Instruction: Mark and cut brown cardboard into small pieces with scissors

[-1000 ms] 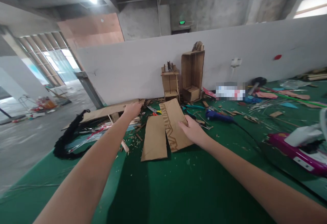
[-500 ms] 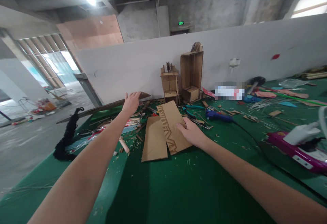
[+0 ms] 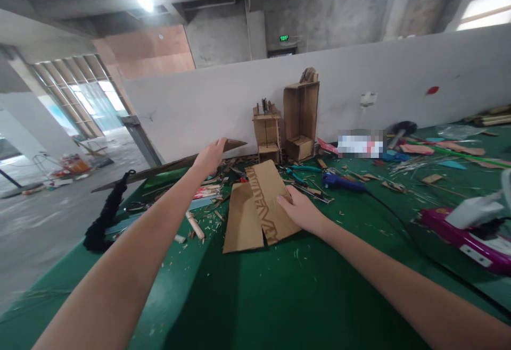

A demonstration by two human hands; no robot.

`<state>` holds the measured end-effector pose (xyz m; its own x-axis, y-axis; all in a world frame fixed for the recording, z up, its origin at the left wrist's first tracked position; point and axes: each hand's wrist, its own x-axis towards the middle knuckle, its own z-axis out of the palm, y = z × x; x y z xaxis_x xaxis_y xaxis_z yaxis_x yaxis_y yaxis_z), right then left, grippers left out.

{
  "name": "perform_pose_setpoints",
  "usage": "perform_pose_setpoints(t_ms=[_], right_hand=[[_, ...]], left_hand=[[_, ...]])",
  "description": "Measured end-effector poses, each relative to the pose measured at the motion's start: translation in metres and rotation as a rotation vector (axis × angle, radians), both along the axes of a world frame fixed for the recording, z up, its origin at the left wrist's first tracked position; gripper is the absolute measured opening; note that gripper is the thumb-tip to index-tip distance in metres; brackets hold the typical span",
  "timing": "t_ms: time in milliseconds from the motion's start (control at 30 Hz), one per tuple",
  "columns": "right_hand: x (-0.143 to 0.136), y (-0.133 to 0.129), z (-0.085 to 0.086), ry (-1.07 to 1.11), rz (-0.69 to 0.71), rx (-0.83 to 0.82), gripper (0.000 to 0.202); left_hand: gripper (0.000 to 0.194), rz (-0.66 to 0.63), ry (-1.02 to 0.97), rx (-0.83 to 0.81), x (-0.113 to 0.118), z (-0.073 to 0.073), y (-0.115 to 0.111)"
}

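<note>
Seemingly, right hand (image 3: 302,209) pinches patterned cardboard (image 3: 270,198).

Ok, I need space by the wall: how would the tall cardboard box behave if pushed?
The tall cardboard box is probably light for its size, being thin-walled and open-fronted. Pushed high up, it may well tip, as it stands tall and narrow with brown pieces on top. The small box at its foot might steady it slightly.
</note>
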<state>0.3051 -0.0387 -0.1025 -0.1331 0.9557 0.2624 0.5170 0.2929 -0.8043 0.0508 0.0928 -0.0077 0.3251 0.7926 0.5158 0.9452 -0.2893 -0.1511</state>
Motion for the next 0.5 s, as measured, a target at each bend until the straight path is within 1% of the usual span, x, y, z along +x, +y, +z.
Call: perform_pose_setpoints(t_ms=[67, 133, 300, 400, 433, 467, 500], right_hand=[[0.000, -0.001, 0.001, -0.016, 0.000, 0.001, 0.022], [-0.001, -0.001, 0.001, -0.030, -0.003, 0.002, 0.020], [-0.001, -0.001, -0.001, -0.009, -0.009, 0.024, 0.017], [0.000, 0.001, -0.004, -0.007, -0.008, 0.045, 0.015], [0.000, 0.001, -0.004, -0.013, -0.008, 0.050, 0.015], [0.000, 0.001, -0.005, -0.015, -0.009, 0.054, 0.016], [0.000, 0.002, -0.006, -0.007, -0.007, 0.058, 0.017]], left_hand=[[0.036, 0.019, -0.045, 0.047, 0.001, 0.014, -0.001], [0.033, 0.005, -0.140, 0.134, 0.002, 0.029, -0.002], [0.023, -0.139, -0.590, 0.446, 0.005, 0.067, -0.013], [0.021, -0.213, -0.797, 0.580, 0.003, 0.089, -0.031], [0.022, -0.221, -0.841, 0.587, 0.002, 0.095, -0.040], [0.024, -0.212, -0.866, 0.544, 0.001, 0.101, -0.051], [0.026, -0.176, -0.864, 0.448, 0.000, 0.105, -0.063]])
